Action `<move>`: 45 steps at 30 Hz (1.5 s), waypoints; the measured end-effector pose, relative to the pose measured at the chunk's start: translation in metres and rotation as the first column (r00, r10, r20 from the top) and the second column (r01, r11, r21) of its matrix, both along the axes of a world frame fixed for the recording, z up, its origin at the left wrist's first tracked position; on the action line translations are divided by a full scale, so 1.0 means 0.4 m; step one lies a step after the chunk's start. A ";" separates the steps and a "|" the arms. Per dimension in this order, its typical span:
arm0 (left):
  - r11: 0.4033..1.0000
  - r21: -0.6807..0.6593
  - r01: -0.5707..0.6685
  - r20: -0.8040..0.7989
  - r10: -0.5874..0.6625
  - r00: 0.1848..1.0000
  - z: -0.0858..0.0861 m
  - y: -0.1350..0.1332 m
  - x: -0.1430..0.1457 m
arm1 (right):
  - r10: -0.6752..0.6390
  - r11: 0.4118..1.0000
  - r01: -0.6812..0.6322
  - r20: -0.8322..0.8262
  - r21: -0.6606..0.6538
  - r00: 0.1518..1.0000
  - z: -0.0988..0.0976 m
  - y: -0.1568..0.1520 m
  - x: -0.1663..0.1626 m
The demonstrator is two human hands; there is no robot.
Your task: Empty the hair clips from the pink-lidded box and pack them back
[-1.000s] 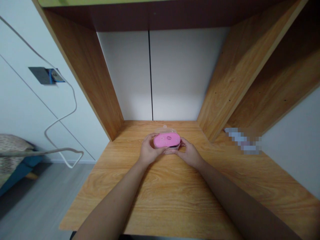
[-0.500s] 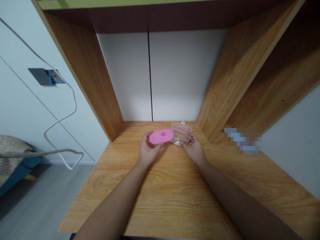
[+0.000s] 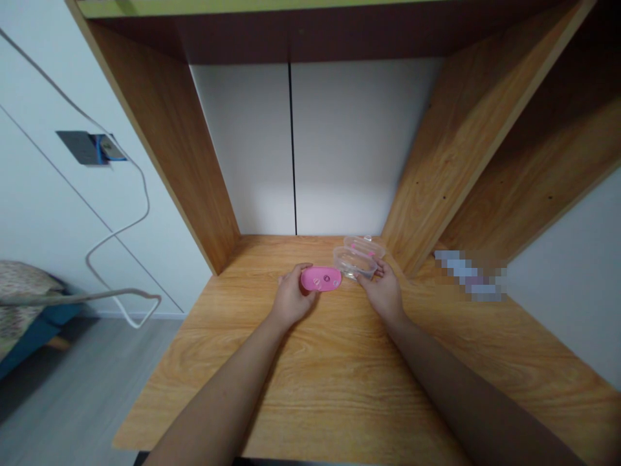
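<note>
A pink oval tray point(image 3: 313, 279) with a few small ring-like items in it is gripped by my left hand point(image 3: 292, 298), fingers at its far side and thumb at the near edge. Just to its right, my right hand point(image 3: 383, 291) holds a clear plastic oval box point(image 3: 347, 260) by its right end. The box's clear lid point(image 3: 365, 246) stands open at the back, with pink spots along it. The tray's right end lies close beside the box's left end; I cannot tell whether they touch.
Both hands are over a wooden desk point(image 3: 310, 388). Wooden side panels point(image 3: 160, 129) and a white back wall point(image 3: 252, 142) enclose the far part. A blurred-out item point(image 3: 468, 275) lies at the right. A pale cable point(image 3: 145, 194) hangs at the left.
The pink tray has moved right and nearer to me, and its tilt has changed so its inside looks shallower and narrower. The clear box has shifted slightly right with my right hand.
</note>
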State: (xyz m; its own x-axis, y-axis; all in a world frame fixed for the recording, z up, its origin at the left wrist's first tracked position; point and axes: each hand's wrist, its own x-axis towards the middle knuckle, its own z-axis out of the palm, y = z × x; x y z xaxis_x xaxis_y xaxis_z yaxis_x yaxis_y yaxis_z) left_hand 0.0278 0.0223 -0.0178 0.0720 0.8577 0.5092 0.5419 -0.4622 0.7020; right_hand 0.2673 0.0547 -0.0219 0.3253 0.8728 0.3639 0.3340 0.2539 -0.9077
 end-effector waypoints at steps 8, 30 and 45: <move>0.990 0.069 0.125 -0.118 -0.117 0.986 0.018 -0.017 0.007 | -0.008 1.000 0.008 0.006 0.025 1.000 -0.027 0.018 0.010; 0.962 0.168 0.216 -0.169 -0.188 0.968 0.036 -0.034 0.013 | -0.023 0.999 0.024 -0.034 0.036 0.999 -0.035 0.027 0.013; 0.921 0.024 -0.388 -0.135 0.387 0.912 0.026 0.002 -0.019 | 0.026 0.999 -0.023 -0.131 0.022 0.991 -0.027 0.021 0.001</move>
State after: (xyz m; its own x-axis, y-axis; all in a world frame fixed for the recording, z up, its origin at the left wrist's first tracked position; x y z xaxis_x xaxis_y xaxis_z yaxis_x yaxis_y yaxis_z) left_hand 0.0200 0.0230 -0.0073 -0.1990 0.8336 0.5154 0.7673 -0.1946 0.6111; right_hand 0.2679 0.0632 -0.0326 0.3499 0.8740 0.3373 0.2054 0.2797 -0.9378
